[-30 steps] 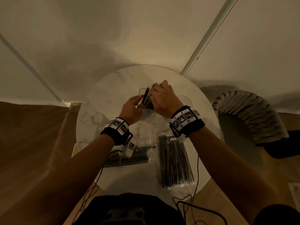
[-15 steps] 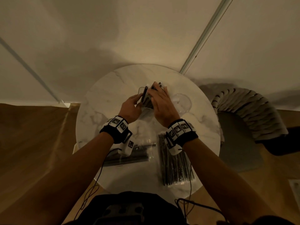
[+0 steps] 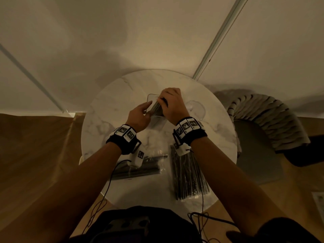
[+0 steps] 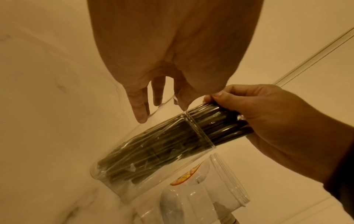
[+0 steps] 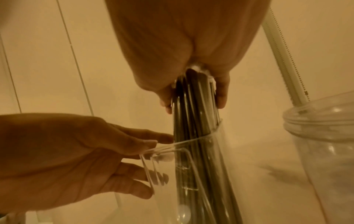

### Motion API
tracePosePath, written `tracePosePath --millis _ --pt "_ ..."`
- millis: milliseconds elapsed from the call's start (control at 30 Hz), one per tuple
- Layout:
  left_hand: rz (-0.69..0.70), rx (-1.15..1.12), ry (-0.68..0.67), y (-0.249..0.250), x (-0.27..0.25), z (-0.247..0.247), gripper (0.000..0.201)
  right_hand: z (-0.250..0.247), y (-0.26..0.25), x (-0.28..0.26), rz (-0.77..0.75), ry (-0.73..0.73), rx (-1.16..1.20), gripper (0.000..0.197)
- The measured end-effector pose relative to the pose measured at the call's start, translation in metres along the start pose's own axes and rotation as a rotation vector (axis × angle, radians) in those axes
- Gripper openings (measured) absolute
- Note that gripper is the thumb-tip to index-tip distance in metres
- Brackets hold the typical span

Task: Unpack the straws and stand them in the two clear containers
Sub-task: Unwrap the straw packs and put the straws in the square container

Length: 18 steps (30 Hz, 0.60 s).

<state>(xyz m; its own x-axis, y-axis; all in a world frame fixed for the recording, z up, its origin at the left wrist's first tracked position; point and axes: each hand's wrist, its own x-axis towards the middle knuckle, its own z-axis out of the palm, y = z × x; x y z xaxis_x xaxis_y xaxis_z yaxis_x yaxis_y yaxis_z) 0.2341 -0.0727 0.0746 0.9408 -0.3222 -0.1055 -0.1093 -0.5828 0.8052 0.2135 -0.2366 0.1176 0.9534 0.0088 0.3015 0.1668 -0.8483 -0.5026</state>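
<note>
A clear container (image 3: 151, 95) with a handle (image 5: 164, 153) stands mid-table. A bundle of dark straws (image 3: 157, 108) leans in it, their tops sticking out above the rim. My right hand (image 3: 166, 99) grips the bundle's upper end from above; thumb and fingers wrap the straws (image 5: 193, 121). My left hand (image 3: 146, 106) is beside the container with fingers straight, touching the rim and handle. The second clear container (image 3: 196, 109) stands just right of the first, and looks empty (image 5: 321, 136). The container's base is hidden behind my hands in the head view.
The round marble table (image 3: 108, 109) holds two clear bags of dark straws near me: one (image 3: 140, 168) under my left wrist, one (image 3: 189, 176) under my right forearm. A woven chair (image 3: 263, 120) stands to the right. Walls are close behind the table.
My left hand has let go of the single straw it pinched at the rim and straightened its fingers by the handle. My right hand has shifted up over the bundle's tops.
</note>
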Motion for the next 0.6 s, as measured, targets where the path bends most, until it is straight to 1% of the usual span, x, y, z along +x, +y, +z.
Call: tracePosePath --millis 33,100,200,233,267,333,467,600 --pt "-0.007 -0.008 0.003 0.001 0.000 0.000 0.047 -0.003 -0.001 -0.001 0.019 0.001 0.044 0.014" --pt "-0.014 -0.017 0.003 0.001 0.000 0.001 0.047 -0.004 -0.004 -0.004 0.022 -0.017 0.056 0.025" --pt "-0.015 -0.034 0.003 -0.001 0.001 0.003 0.047 0.004 -0.006 -0.013 -0.056 -0.026 -0.144 0.035" --pt "-0.013 -0.040 0.002 -0.002 0.001 0.003 0.047 0.009 -0.004 -0.016 -0.048 -0.037 -0.206 0.038" --pt "-0.011 -0.043 -0.002 -0.002 0.001 0.003 0.047 0.012 -0.005 -0.017 -0.010 -0.042 -0.220 0.038" --pt "-0.014 -0.041 -0.007 -0.003 0.001 0.003 0.047 0.013 -0.006 -0.019 0.011 -0.036 -0.255 0.037" --pt "-0.022 -0.034 -0.001 -0.002 0.001 0.005 0.047 0.006 -0.005 -0.014 -0.022 -0.029 -0.228 0.037" --pt "-0.005 -0.027 -0.011 -0.003 0.000 0.004 0.047 0.005 -0.007 -0.015 0.033 0.014 -0.100 0.035"
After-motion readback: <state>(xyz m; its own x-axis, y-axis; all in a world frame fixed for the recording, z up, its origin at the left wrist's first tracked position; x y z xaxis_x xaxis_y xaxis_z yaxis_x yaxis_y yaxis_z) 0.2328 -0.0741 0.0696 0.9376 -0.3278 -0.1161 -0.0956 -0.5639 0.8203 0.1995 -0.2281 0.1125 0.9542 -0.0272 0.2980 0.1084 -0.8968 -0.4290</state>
